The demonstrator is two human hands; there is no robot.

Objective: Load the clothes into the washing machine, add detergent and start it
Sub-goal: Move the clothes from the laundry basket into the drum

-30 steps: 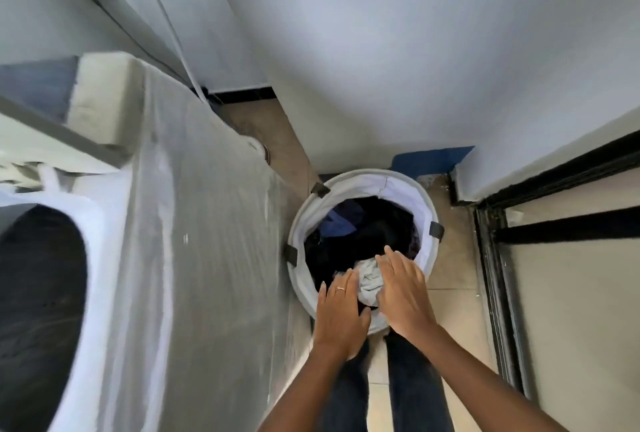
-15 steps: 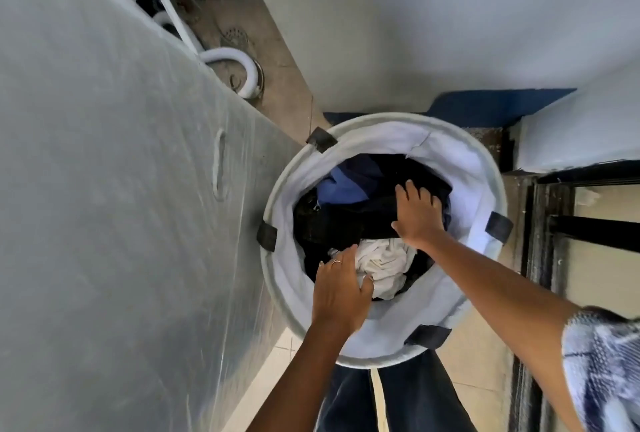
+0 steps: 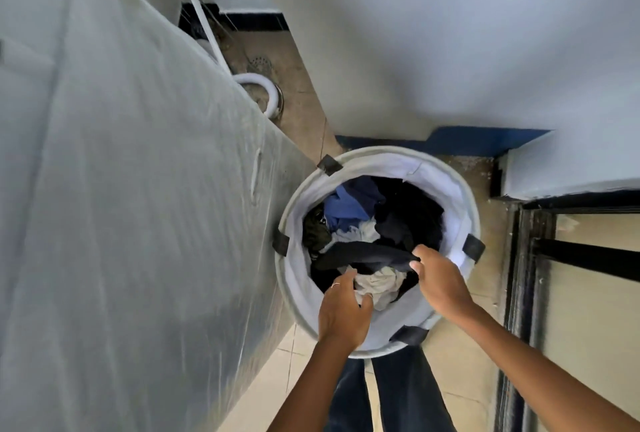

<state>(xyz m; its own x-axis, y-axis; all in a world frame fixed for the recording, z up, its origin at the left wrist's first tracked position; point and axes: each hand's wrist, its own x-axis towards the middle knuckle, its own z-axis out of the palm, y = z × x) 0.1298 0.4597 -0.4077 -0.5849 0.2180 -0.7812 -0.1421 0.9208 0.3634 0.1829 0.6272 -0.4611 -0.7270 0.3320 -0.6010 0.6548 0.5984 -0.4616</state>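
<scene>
A round white laundry basket (image 3: 460, 196) with black tabs stands on the floor beside the washing machine (image 3: 131, 224), whose side is wrapped in clear plastic. Inside lie dark clothes, a blue garment (image 3: 343, 205) and a white garment (image 3: 379, 284). My left hand (image 3: 343, 310) grips the white garment at the basket's near side. My right hand (image 3: 438, 281) is closed on a black garment (image 3: 367, 255), which stretches leftward across the pile. The machine's opening is out of view.
A white drain hose (image 3: 268, 85) curls over a floor drain behind the machine. A white wall with a blue skirting (image 3: 450, 144) runs behind the basket. A black door frame (image 3: 519, 293) stands at the right. My legs are below the basket.
My right hand pulled back from the far side of the basket and closed on a black garment, lifting it. My left hand closed further on the white garment. The view tilted downward.
</scene>
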